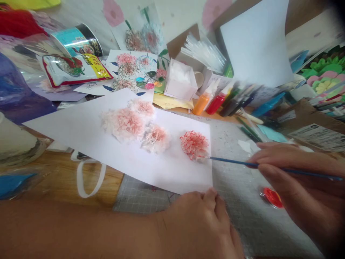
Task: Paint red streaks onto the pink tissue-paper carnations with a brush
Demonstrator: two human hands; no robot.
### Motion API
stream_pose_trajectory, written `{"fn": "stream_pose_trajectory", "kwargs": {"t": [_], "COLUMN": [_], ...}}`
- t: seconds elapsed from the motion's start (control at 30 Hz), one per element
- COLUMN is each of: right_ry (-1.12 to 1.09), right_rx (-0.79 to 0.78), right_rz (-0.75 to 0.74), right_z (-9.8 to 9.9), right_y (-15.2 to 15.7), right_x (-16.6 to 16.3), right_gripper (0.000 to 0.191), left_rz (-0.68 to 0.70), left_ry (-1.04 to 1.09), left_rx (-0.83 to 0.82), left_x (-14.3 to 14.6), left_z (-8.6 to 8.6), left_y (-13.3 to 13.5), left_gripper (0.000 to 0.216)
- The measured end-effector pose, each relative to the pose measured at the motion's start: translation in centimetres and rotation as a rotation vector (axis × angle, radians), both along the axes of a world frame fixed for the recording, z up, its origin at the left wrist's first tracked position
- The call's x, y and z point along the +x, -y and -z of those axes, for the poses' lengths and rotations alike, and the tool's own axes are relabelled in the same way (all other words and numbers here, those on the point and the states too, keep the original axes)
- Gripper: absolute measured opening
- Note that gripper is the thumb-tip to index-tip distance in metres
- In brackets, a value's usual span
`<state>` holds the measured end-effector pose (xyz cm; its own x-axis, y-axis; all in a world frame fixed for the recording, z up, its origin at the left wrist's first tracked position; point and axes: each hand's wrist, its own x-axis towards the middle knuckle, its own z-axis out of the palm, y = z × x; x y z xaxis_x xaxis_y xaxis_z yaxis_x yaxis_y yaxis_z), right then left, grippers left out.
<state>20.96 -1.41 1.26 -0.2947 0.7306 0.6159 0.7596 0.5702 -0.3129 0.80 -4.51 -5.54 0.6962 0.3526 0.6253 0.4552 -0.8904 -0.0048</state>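
My right hand [291, 176] pinches a thin blue paintbrush [231, 160] between thumb and fingers. The brush's tip touches the lower edge of a ruffled paper flower [194, 144], whose fringes are streaked red. This flower sits near the right end of a white sheet of paper [185, 176]. Left of it on the sheet are three paler flowers, white with pinkish centres, among them a large one [126, 124]. My left hand [199, 219] lies at the sheet's lower right corner, back up, its fingers over the edge and partly hidden. A small dish of red paint [272, 197] stands beside my right hand.
A grey cutting mat [142, 196] lies under the sheet. Orange [201, 103] and red [216, 102] paint bottles stand behind, by a white box [181, 81]. Finished flower pictures, a food packet [75, 70] and a tin [77, 39] crowd the back left. A cardboard box [318, 124] is at right.
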Motion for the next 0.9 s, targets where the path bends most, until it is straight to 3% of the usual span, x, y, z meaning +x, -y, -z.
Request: {"fn": "stream_pose_trajectory", "kwargs": {"t": [0.2,0.3,0.4,0.63,0.9], "right_ry": [-0.083,-0.058,-0.118,-0.119,-0.171], "right_rx": [-0.04,-0.019,-0.046,-0.091,-0.084], "right_rz": [0.186,0.258,0.303,0.234,0.255], "right_z": [0.0,-0.1,-0.3,-0.6,0.0], "right_y": [-0.9,-1.5,-1.7,-2.2,-2.4], "right_x": [-1.9,-2.2,-2.2,-2.5,-2.5], "right_gripper": [0.015,0.021,0.021,0.023,0.023], "left_rz": [-0.023,-0.065,-0.021,-0.014,0.004], "left_ry": [-0.001,0.048,0.034,0.06,0.047], "left_rx": [0.026,-0.019,-0.055,0.018,0.059], "left_x": [0.0,0.0,-0.4,-0.6,-0.8], "left_z": [-0.3,0.3,0.9,0.3,0.4], "left_y": [-0.1,0.0,0.1,-0.4,-0.7], "left_gripper": [0.002,0.009,0.015,0.017,0.015]}}
